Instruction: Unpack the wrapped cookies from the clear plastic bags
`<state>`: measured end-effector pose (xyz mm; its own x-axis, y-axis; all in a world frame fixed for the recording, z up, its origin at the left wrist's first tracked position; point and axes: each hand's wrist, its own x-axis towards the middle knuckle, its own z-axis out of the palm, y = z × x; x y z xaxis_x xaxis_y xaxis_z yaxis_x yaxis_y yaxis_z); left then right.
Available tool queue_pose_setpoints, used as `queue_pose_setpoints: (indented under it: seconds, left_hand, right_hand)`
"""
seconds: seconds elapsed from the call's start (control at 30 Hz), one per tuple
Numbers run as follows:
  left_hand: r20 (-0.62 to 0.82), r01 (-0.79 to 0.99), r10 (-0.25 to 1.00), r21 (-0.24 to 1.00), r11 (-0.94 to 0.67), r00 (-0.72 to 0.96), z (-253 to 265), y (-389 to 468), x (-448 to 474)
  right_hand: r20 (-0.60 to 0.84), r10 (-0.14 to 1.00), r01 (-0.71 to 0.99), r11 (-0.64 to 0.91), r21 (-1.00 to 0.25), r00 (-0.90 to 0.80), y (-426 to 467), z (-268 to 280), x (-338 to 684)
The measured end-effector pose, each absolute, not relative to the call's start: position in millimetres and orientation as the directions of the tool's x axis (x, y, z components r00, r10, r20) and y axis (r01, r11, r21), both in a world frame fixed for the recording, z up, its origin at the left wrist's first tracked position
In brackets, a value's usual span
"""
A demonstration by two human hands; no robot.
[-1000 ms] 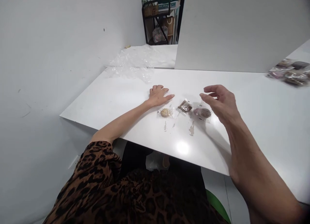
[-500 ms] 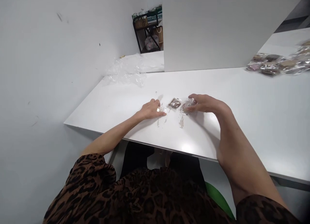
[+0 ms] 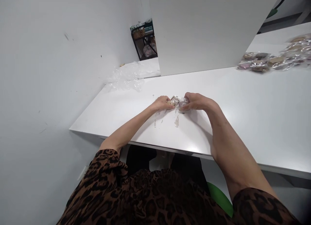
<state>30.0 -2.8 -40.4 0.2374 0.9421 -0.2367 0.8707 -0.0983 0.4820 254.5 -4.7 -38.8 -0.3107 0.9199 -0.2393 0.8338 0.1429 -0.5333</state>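
Observation:
Over the white table my left hand [image 3: 164, 103] and my right hand [image 3: 197, 101] are close together, fingers facing each other. Thumb and fingers of the left are closed at the left side of a small clear-plastic packet [image 3: 175, 100] with pale and brownish contents. The right hand is wrapped round another clear-plastic packet [image 3: 182, 103], which touches the first. What lies inside the packets is blurred and partly covered by the fingers.
Crumpled clear plastic [image 3: 127, 76] lies at the back left by the wall. A white divider panel [image 3: 206, 30] rises behind the table [image 3: 238, 121]. Several wrapped items [image 3: 269, 62] are heaped at the back right. A black shelf [image 3: 144, 40] stands beyond.
My left hand has moved right to the packets and closed at one. Both hands are closer together, and the packet that lay between them is now drawn in among the fingers.

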Motion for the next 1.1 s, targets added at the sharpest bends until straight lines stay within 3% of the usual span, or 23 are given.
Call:
queue_pose_setpoints:
  seconds: [0.1, 0.2, 0.43, 0.53, 0.63, 0.77, 0.93, 1.1]
  left_hand:
    - [-0.192, 0.868, 0.960, 0.489, -0.088, 0.206, -40, -7, 33]
    - [-0.129, 0.809, 0.970, 0.581, -0.095, 0.206, -44, -17, 36]
    - [-0.009, 0.656, 0.993, 0.751, -0.072, 0.119, -67, -23, 51]
    - [0.035, 0.562, 0.991, 0.820, -0.104, 0.132, -70, -18, 55]
    - [0.038, 0.492, 0.976, 0.859, -0.142, 0.216, -64, -7, 61]
    - [0.042, 0.611, 0.940, 0.750, -0.254, 0.339, -50, 15, 76]
    - [-0.149, 0.771, 0.881, 0.563, -0.298, 0.450, -45, 29, 89]
    - [0.000, 0.733, 0.931, 0.616, -0.288, 0.365, -58, 5, 88]
  right_hand:
    - [-0.202, 0.926, 0.837, 0.174, -0.518, -0.318, -7, -33, 251]
    - [-0.154, 0.939, 0.829, 0.183, -0.529, -0.306, -12, -24, 249]
    - [0.058, 0.997, 0.909, 0.070, -0.410, -0.050, -13, -24, 256]
    - [0.025, 0.999, 0.914, 0.051, -0.403, -0.045, -9, -29, 261]
    - [-0.022, 0.999, 0.867, 0.031, -0.497, -0.048, -9, -28, 265]
    - [-0.060, 0.996, 0.831, 0.016, -0.557, -0.059, -11, -24, 270]
    - [-0.070, 0.995, 0.856, 0.030, -0.516, -0.077, -8, -24, 275]
    - [0.147, 0.980, 0.877, -0.051, -0.478, 0.137, 2, -34, 279]
